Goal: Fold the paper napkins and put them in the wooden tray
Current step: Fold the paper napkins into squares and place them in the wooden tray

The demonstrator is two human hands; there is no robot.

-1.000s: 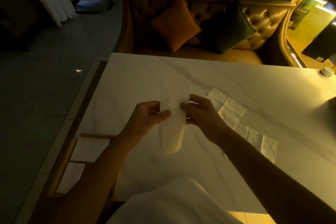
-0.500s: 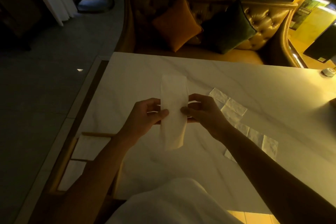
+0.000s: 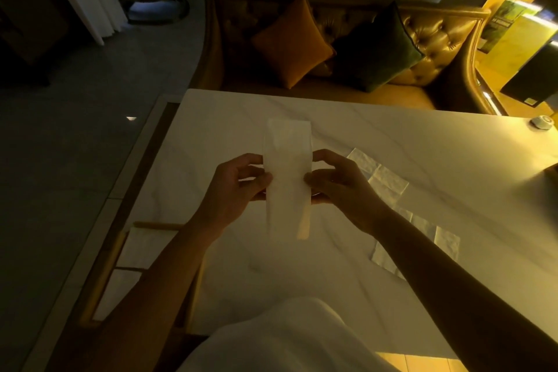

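A long white paper napkin [image 3: 288, 178], folded into a narrow strip, is held upright above the marble table [image 3: 392, 142]. My left hand [image 3: 238, 187] pinches its left edge and my right hand [image 3: 338, 187] pinches its right edge, both near the strip's middle. A row of flat paper napkins [image 3: 388, 186] lies on the table to the right, partly hidden by my right forearm. The wooden tray [image 3: 101, 278] sits at the table's near left corner and holds folded white napkins [image 3: 142, 246] in two compartments; my left forearm covers part of it.
A leather sofa [image 3: 434, 36] with an orange cushion [image 3: 291, 42] and a dark green cushion [image 3: 377, 48] stands beyond the table's far edge. A small round object [image 3: 542, 122] lies at the far right of the table. Grey floor lies to the left.
The napkin strip has straightened up from a slight tilt and its lower end has settled. Both hands have stayed on its edges in nearly the same place.
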